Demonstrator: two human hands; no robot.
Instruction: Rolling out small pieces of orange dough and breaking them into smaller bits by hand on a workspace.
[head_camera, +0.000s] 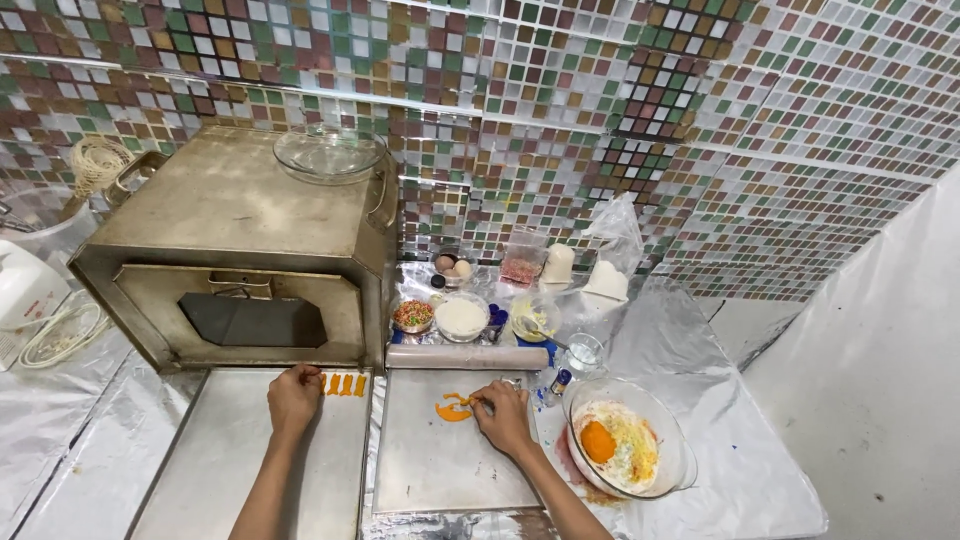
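My left hand (293, 397) rests on a metal baking tray (220, 470), its fingertips at a short row of orange dough strips (345, 385) near the tray's far edge. My right hand (503, 415) lies on a second metal board (440, 470), fingers pinching a piece of flat orange dough (452, 408). A wooden rolling pin (467, 357) lies along the far edge of that board.
A metal box oven (240, 250) with a glass lid (328, 153) on top stands behind the tray. A glass bowl (628, 440) with an orange dough ball sits at right. Small bowls of sprinkles (412, 315), white powder (461, 317), eggs and bags stand by the tiled wall.
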